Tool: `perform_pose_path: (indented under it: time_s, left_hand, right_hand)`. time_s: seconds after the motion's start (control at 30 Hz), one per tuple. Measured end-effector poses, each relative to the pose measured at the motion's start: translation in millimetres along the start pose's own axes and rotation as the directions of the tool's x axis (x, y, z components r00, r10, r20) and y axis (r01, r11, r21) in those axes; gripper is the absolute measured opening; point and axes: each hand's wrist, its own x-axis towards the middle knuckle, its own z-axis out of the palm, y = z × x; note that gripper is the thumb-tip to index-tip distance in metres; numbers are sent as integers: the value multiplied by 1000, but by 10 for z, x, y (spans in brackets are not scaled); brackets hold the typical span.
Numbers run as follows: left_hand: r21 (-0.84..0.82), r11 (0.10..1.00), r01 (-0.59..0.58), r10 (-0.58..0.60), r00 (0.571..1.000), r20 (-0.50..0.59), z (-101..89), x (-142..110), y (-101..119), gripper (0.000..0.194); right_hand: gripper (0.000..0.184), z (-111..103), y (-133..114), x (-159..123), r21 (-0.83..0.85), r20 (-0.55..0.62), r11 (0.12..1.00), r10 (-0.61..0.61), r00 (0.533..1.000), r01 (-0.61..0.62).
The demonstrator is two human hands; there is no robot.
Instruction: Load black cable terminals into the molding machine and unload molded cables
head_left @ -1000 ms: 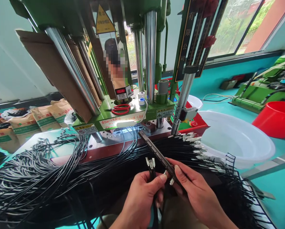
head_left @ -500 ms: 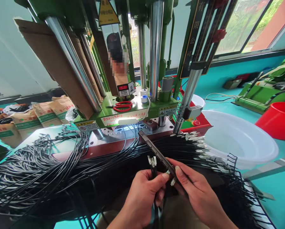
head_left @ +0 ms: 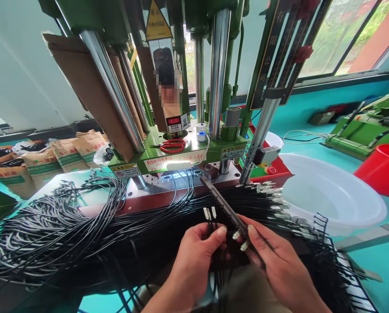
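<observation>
My left hand (head_left: 202, 252) is closed on several black cables, whose silvery metal connectors (head_left: 209, 213) stick up above the thumb. Their lower lengths hang below the fist. My right hand (head_left: 270, 254) grips the near end of a long, dark metal bar with slots (head_left: 225, 206). The bar slants up and away to the left, its far tip close to the machine's lower plate. Near my right thumb, two metal connectors (head_left: 240, 241) protrude from the bar's left side. The fingers beneath the bar are partly hidden.
A green press (head_left: 194, 150) stands ahead, with red-handled pliers (head_left: 172, 145) on its ledge. Piled black cables (head_left: 83, 234) cover the table, many connector ends (head_left: 272, 200) pointing right. A white tub (head_left: 337, 191) and a red bucket (head_left: 385, 169) stand to the right; sacks (head_left: 64, 152) stand left.
My left hand has drawn slightly away from the bar with its cables, their connectors now more spread. A second connector now shows at the bar's side. The view has shifted a little.
</observation>
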Motion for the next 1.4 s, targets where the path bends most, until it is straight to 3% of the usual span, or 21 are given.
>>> perform_pose_path:
  time_s: [0.13,0.33,0.53,0.9,1.1,1.27,1.4]
  left_hand:
    - [-65,997,-29,26,999,-38,-53,-21,37,38]
    - [117,993,20,-8,995,-100,2,-36,-34,44]
    - [204,978,-40,67,990,-127,52,-19,-96,40]
    - [242,970,-28,60,990,-127,15,-8,-146,34]
    - [234,971,-43,75,989,-131,28,32,-154,31]
    - [124,990,-65,74,995,-73,-17,-25,-83,35]
    - [11,996,-91,92,986,-142,-60,-87,-21,39]
  right_hand:
    - [57,-76,-48,-27,60,-25,994,89,996,-88]
    - [59,-77,-60,-18,16,38,990,138,990,-139]
    - [56,-82,-71,2,-11,88,990,142,986,-142]
    - [54,-92,-24,18,-98,123,992,87,989,-76]
    - [49,-112,43,0,-280,124,956,-49,991,82]
    - [53,-106,10,-2,-128,110,991,-13,994,27]
    - [52,-175,-13,-19,-7,70,997,77,995,-77]
